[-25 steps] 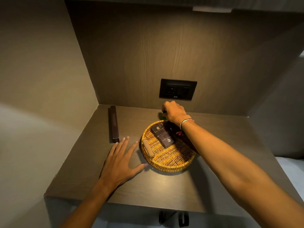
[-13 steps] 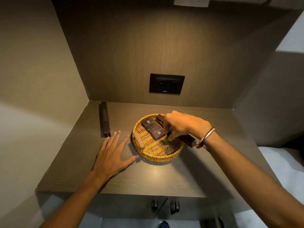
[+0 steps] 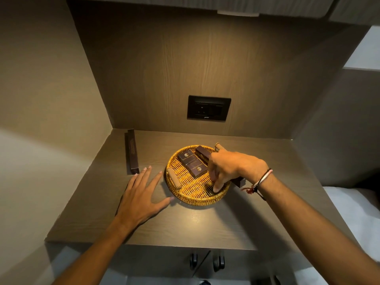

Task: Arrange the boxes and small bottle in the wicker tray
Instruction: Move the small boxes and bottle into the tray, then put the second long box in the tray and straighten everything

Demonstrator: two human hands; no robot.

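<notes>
Over the wicker tray [image 3: 186, 192], our right hand [image 3: 232, 168] is curling, contents unclear; left hand [image 3: 141, 194] is resting spread beside it; the long box [image 3: 132, 152] needs fetching next.

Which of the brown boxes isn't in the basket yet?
The long thin box lying on the shelf by the left wall, beyond the left hand. The other boxes lie in the wicker tray.

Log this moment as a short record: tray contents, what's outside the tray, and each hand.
tray: round wicker tray on the wooden shelf
inside: two small dark boxes side by side; a long dark box angled across, its end past the rim
outside: long slim box by the left wall
left hand: flat on the shelf, open
right hand: fingers down over the tray
small bottle: not visible
</notes>
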